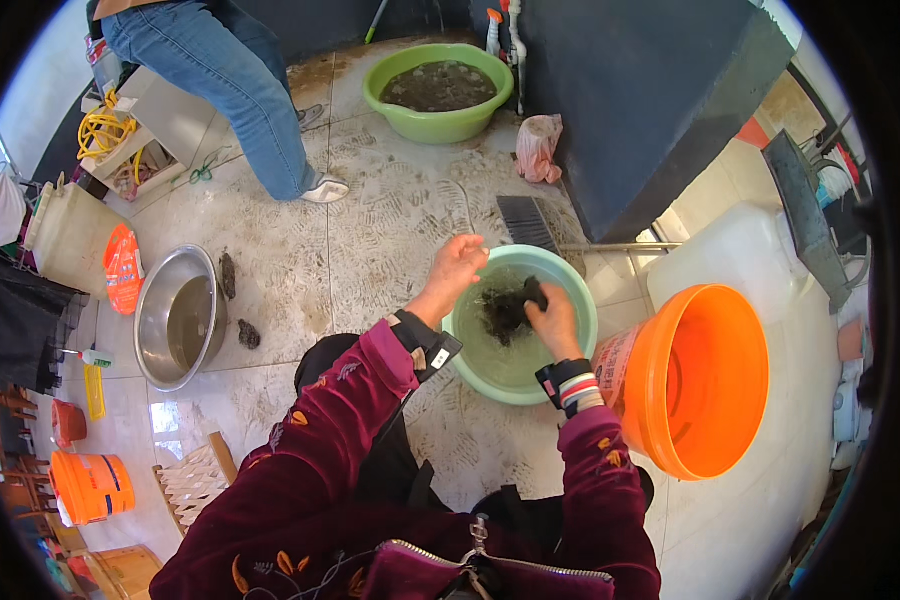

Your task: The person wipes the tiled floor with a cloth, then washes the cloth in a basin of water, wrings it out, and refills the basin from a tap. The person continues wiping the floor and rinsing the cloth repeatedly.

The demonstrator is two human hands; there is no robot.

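Observation:
A pale green basin [510,390] of cloudy water stands on the floor before me. In it hangs a dark, stringy clump [503,316], wet and loose-edged; its exact kind is unclear. My right hand [553,318] pinches the clump's upper right end, fingers closed, at the basin's right side. Over the basin's upper left rim is my left hand [457,272], empty, its fingers loosely bent and apart. Both wrists wear dark bands.
A large orange bucket [715,380] stands right of the basin. Leftward are a metal bowl [150,330] of water and dark clumps [249,334]. Ahead are a green tub [410,125] of dark contents, a floor grate [526,222] and a person in jeans [240,90].

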